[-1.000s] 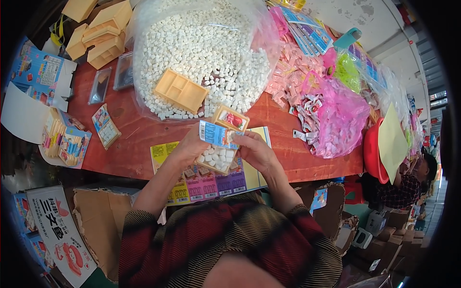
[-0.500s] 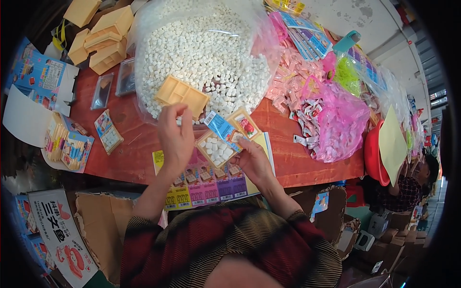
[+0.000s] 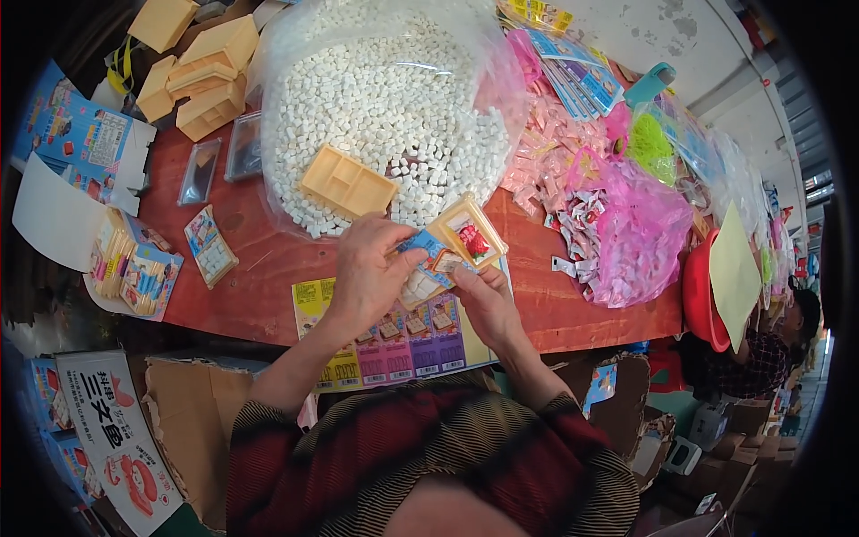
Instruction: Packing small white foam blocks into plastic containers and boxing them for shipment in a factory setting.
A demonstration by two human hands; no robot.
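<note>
Both of my hands meet at a small cream compartment tray (image 3: 489,257) over the front of the table. It holds white marshmallow-like cubes (image 3: 419,288), a red-printed sachet (image 3: 470,238) and a blue printed card (image 3: 423,243) across the middle. My right hand (image 3: 488,302) grips the tray's near right side, thumb on top. Curled over its left side is my left hand (image 3: 369,268), thumb and fingers closed at the card's edge and hiding part of the cubes. Just beyond lies an empty cream compartment tray (image 3: 347,181), resting on a big clear bag of white cubes (image 3: 376,98).
A filled small pack (image 3: 210,246) and an open display box of packs (image 3: 134,268) are at left, below stacked cream trays (image 3: 210,67). Pink sachets (image 3: 541,148), a pink bag (image 3: 640,237) and a red basin (image 3: 702,291) are at right. Printed sheets (image 3: 394,345) lie under my hands.
My left hand has moved right from beside the empty tray and closed on the filled tray's left side. My right hand keeps its hold; the filled tray has shifted slightly to the right.
</note>
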